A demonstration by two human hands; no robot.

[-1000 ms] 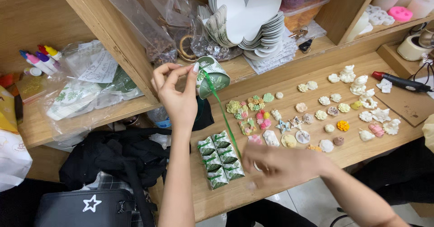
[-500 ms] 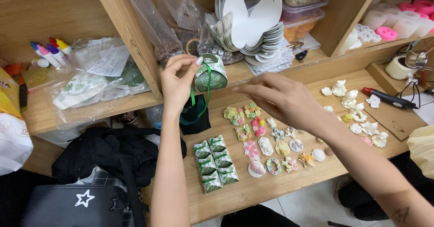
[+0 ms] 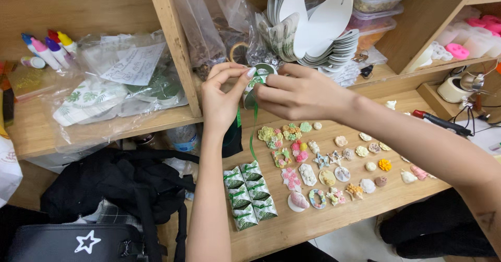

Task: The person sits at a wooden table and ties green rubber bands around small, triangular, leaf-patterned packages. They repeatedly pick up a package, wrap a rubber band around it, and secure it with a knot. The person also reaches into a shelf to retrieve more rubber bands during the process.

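Head view: on the pale wooden table [image 3: 323, 220], six green-and-white leaf-print packets tied with ribbon [image 3: 249, 194] lie finished below the small green ribbon spool [image 3: 259, 79]. Left hand [image 3: 222, 98] and right hand [image 3: 300, 92] both pinch it, ribbon trailing down.

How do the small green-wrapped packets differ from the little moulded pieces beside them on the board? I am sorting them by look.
The green-wrapped packets share one leafy green-and-white pattern, each tied with green ribbon; the moulded pieces are bare and come in pink, yellow, cream and green. The packets are blocky and packed edge to edge in two columns; the pieces are varied shapes, flowers, stars and rounds, spread apart. Both lie flat on the wooden board.
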